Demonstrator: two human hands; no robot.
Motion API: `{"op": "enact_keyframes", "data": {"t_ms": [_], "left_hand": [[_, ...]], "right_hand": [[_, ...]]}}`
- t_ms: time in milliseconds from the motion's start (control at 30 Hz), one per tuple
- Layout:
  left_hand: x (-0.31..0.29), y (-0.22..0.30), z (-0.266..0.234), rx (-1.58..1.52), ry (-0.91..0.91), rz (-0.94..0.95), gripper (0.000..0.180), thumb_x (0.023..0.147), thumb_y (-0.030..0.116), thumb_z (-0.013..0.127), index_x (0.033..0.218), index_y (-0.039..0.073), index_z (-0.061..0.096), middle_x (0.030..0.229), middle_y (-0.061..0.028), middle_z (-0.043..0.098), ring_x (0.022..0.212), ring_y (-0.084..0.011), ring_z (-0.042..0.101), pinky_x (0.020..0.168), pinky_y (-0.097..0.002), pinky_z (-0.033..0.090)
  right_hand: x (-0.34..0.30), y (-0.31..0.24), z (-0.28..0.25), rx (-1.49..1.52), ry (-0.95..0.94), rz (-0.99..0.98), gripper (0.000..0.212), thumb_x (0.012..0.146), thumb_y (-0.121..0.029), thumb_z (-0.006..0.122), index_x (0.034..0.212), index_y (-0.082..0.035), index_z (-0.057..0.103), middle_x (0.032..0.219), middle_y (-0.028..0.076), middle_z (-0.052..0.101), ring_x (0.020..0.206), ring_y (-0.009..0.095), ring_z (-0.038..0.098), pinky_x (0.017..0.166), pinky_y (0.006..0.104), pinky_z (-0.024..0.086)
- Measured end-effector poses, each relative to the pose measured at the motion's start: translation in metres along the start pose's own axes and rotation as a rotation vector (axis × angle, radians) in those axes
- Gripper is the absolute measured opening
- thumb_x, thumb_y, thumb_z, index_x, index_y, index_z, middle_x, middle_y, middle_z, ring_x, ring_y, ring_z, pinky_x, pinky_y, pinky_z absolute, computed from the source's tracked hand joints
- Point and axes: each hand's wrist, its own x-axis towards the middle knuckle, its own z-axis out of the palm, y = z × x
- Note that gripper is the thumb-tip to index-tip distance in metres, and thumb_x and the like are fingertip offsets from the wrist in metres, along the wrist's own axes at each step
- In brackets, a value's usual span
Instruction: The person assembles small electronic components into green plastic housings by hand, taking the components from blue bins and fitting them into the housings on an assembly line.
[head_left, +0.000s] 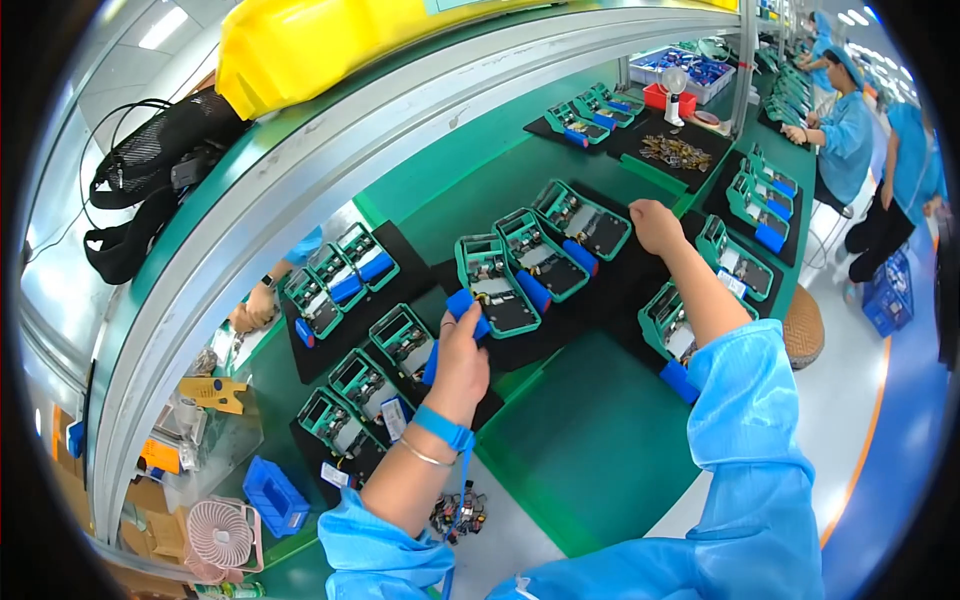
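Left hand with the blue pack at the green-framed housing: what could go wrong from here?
If its grip slips, the left hand might drop the blue, rounded pack onto the open, green-framed housing. The thin blue cord hanging from the blue wrist strap could catch as the arm moves. The loose, light-blue right sleeve appears close to another blue pack and might nudge it.
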Motion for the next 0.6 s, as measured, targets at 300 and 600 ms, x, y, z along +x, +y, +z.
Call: {"op": "enact_keyframes", "data": {"t_ms": [300, 600], "left_hand": [[0.060, -0.095, 0.102, -0.206, -0.142, -0.007, 0.096, 0.094, 0.048, 0.063, 0.154, 0.006, 0.000, 0.151, -0.0075, 0.028, 0.138, -0.0157, 0.028, 0.117, -0.0342, 0.013], [-0.012, -0.043, 0.082, -0.012, -0.226, -0.067, 0.102, 0.093, 0.068, 0.049, 0.158, 0.015, -0.008, 0.166, -0.0084, -0.012, 0.152, -0.0224, -0.014, 0.119, -0.0498, -0.009]], "right_hand": [[-0.016, -0.019, -0.017, -0.019, 0.045, -0.616, 0.024, 0.087, -0.028, 0.066, 0.101, -0.009, 0.069, 0.102, 0.016, 0.065, 0.096, 0.036, 0.063, 0.082, 0.0458, 0.053], [-0.083, -0.044, 0.020, -0.349, 0.004, -0.833, 0.021, 0.086, -0.013, 0.061, 0.106, -0.008, 0.062, 0.094, 0.007, 0.057, 0.087, 0.024, 0.066, 0.067, 0.0347, 0.057]]}}
